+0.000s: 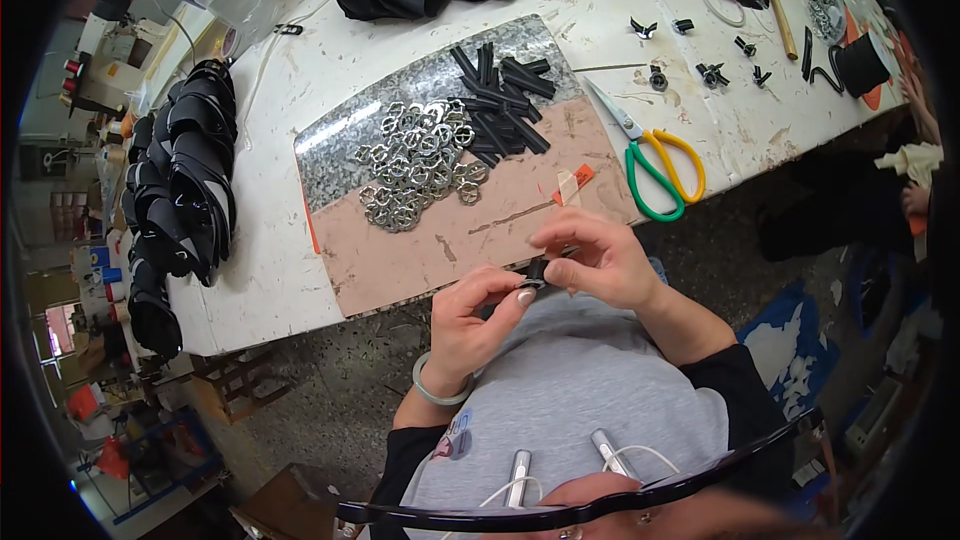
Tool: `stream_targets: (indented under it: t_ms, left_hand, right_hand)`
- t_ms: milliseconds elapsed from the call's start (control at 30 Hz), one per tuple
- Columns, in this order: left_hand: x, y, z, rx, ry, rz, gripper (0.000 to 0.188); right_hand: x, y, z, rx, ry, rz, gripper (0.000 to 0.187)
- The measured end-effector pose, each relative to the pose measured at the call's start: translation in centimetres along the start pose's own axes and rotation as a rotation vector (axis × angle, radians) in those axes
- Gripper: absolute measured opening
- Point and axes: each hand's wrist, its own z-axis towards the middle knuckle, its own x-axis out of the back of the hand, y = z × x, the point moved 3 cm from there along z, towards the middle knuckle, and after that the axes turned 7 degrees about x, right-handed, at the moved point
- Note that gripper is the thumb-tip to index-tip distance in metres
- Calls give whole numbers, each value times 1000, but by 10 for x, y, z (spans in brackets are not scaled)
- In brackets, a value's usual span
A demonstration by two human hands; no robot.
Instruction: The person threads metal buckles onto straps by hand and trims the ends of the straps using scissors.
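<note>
Just off the table's near edge, my left hand [472, 318] pinches a small dark piece, which looks like a metal ring buckle, between thumb and forefinger. A short black strip [537, 268] stands up from it. My right hand [600, 258] closes round the strip, its thumb low against the side and its fingers arched above; the exact contact is partly hidden. Ahead of my hands, silvery ring buckles [415, 165] lie in a heap on the pinkish board [400, 270]. Cut black strips [505, 105] are piled beside them, partly over a mottled grey sheet [335, 155].
Scissors [655, 155] with green and yellow handles lie right of the board. Beyond are small finished black pieces [712, 74], a hammer [780, 15] and a black spool [860, 65]. Layered black pieces [195, 170] hang over the table's left side. Another person's hand [915, 200] shows far right.
</note>
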Motion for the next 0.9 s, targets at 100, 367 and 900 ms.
stream_targets:
  t_ms: [100, 367, 900]
  left_hand:
    - [0, -2, 1, 30, -7, -49, 10]
    - [2, -5, 4, -40, 159, 201, 8]
    - [0, -10, 7, 161, 86, -58, 19]
  right_hand:
    - [-3, -2, 1, -58, -138, -51, 24]
    - [-8, -7, 3, 31, -1, -168, 20]
    - [-8, -3, 4, 120, 4, -154, 15]
